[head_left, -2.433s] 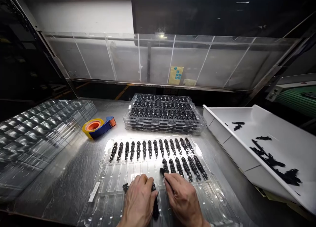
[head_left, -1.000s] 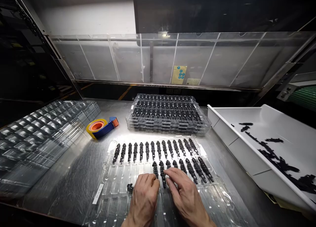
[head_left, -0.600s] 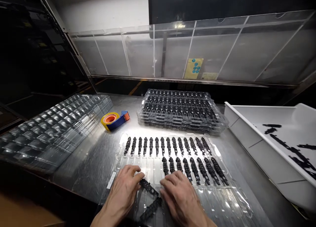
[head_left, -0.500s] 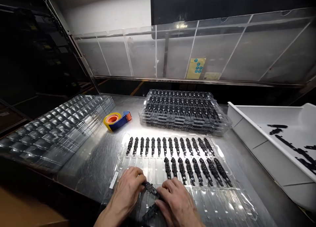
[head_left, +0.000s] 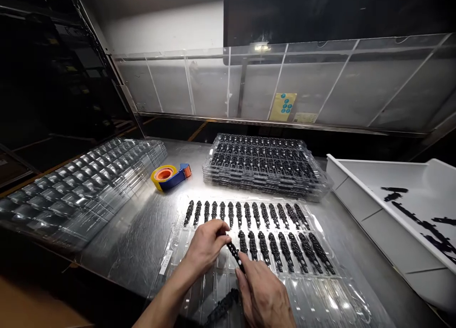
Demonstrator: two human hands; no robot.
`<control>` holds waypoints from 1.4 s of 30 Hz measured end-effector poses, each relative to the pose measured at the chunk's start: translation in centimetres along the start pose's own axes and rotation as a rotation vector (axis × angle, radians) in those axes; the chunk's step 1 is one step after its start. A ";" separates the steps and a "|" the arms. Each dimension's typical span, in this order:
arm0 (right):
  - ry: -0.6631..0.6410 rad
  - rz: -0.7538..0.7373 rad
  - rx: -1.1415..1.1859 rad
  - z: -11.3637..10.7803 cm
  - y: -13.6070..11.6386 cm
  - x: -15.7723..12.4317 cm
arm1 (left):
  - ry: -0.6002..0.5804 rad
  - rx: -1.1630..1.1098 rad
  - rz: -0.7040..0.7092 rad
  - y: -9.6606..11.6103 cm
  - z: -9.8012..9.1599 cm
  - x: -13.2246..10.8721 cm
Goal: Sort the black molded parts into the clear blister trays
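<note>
A clear blister tray (head_left: pixel 320 299) lies in front of me, its far row full of small black plastic parts (head_left: pixel 256 214) and its second row filled on the right half. My left hand (head_left: pixel 204 247) pinches the far end of one black part (head_left: pixel 234 253) over the second row. My right hand (head_left: pixel 263 297) presses a fingertip on that part's near end. Another black part (head_left: pixel 223 306) lies loose on the tray near my right wrist.
A stack of filled clear trays (head_left: pixel 263 164) sits behind. Empty clear trays (head_left: pixel 78 185) are stacked at the left. A yellow and blue tape dispenser (head_left: pixel 169 176) lies between them. A white bin (head_left: pixel 359 195) with loose black parts stands at the right.
Both hands have moved up the tray from its near rows to the second row, carrying one black part with them. The camera has swung left.
</note>
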State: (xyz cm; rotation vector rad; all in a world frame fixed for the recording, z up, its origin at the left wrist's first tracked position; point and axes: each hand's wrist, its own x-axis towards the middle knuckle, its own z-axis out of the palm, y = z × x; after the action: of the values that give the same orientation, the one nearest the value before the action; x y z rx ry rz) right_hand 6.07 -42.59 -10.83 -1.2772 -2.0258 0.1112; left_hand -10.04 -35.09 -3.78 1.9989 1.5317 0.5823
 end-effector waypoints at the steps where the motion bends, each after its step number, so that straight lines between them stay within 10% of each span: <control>1: -0.032 -0.010 -0.041 0.0 0.0 -0.2 | -0.025 0.031 0.016 0.1 0.3 1.1; 11: -0.122 -0.009 0.001 -1.7 0.8 -1.4 | -0.139 0.268 0.143 -0.6 2.7 3.6; 19: -0.327 -0.034 0.021 -0.4 -0.7 -0.8 | -0.184 0.290 -0.059 0.0 0.2 -5.5; 27: -0.223 -0.107 0.186 -0.6 0.0 0.1 | -0.269 0.234 -0.081 -1.2 1.9 -10.7; 34: -0.062 0.054 0.266 -0.5 -1.4 3.8 | 0.310 0.556 0.227 -2.1 3.2 -9.4; 42: -0.040 0.115 0.301 -3.3 1.7 0.6 | 0.471 0.998 0.330 -1.1 4.3 -5.2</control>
State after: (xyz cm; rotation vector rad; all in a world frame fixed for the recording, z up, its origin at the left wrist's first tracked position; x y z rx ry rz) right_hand 9.27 -42.25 -8.82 -1.2050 -1.8820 0.4805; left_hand -9.43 -40.57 -7.83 3.0698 2.0314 0.4689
